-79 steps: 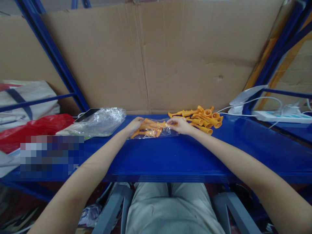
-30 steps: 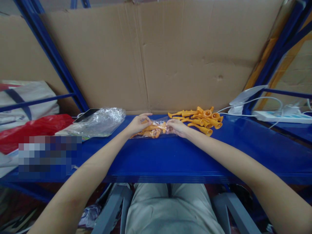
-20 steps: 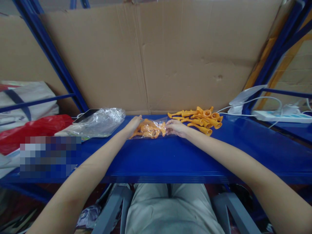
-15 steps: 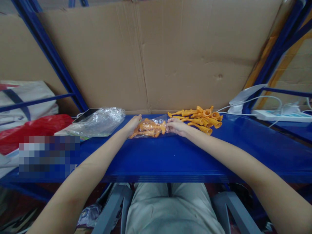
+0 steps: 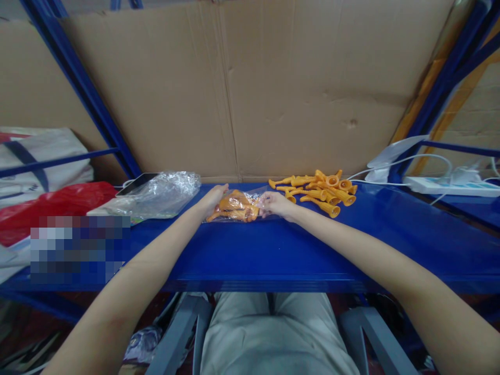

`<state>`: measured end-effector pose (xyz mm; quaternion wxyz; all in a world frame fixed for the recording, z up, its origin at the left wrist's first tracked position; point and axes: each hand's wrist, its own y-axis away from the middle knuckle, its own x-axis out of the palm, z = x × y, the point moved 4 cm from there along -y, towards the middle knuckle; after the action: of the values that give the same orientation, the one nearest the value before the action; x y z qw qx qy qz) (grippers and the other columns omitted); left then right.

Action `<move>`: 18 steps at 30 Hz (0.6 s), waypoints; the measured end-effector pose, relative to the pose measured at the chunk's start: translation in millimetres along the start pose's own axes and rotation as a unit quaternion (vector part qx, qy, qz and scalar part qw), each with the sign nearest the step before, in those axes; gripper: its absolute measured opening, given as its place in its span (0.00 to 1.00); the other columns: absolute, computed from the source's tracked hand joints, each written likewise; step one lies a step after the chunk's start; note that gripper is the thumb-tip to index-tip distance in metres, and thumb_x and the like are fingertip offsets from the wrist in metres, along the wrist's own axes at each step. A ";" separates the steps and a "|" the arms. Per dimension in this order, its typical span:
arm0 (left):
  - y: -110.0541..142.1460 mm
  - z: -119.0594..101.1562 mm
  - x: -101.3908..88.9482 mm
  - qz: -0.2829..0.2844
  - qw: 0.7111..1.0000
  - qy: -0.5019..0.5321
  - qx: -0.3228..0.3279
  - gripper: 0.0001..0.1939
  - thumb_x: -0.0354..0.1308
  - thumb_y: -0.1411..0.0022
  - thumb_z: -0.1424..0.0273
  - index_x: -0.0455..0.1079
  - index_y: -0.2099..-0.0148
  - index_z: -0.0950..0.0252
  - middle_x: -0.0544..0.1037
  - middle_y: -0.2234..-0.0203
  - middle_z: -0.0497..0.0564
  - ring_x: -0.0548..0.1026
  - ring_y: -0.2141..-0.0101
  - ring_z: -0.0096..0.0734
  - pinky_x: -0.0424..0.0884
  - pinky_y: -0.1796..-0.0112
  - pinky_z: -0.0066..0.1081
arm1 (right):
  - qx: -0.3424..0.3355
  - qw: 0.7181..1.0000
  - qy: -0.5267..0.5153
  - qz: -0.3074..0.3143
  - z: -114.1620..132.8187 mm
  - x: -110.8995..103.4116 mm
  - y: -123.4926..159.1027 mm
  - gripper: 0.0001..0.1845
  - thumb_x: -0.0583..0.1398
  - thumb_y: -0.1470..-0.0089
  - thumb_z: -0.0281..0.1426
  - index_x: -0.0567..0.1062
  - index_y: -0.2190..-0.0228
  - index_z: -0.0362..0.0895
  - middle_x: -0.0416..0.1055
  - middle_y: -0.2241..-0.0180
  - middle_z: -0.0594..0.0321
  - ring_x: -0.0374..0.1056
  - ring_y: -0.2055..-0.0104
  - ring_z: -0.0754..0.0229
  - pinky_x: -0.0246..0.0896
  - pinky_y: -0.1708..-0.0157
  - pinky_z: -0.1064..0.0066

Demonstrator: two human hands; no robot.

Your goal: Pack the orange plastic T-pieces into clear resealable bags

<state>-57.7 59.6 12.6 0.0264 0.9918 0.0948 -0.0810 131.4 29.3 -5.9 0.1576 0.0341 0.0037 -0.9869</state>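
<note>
A clear plastic bag (image 5: 253,194) lies on the blue shelf, with several orange horn-shaped plastic pieces (image 5: 234,202) inside it. My left hand (image 5: 213,200) holds the bag's left end; the thumb shows at the top, while most of the fingers are hidden. At the other end, my right hand (image 5: 274,204) has its fingers closed on the bag's plastic, close against the orange pieces. Just right of that hand lies a loose pile of similar orange horn-shaped pieces (image 5: 323,194), their flared ends mostly facing right.
Clear plastic bags (image 5: 167,194) lie at left over a dark flat object, beside a red plastic bag (image 5: 78,205). Cardboard (image 5: 297,94) backs the blue shelf (image 5: 265,255). A white power strip (image 5: 449,186) with cables sits at the right.
My right hand has moved slightly left along the bag, closer to the orange pieces in it. Those pieces have shifted a little left. My left hand stays nearly in place.
</note>
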 end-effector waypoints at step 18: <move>-6.2 5.5 1.9 0.034 0.857 -0.479 0.188 0.23 0.36 0.33 0.68 0.64 0.42 0.60 0.60 0.38 0.52 0.44 0.35 0.47 0.39 0.42 0.62 | -0.093 0.993 0.070 -0.031 14.7 -17.6 3.7 0.19 0.48 0.52 0.15 0.69 0.85 0.42 0.69 0.84 0.67 0.66 0.80 0.68 0.63 0.72 0.75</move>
<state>-57.9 65.7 6.7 -0.1153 0.8195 0.0199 -0.5609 148.3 31.0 10.0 0.1286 0.0886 0.1073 -0.9819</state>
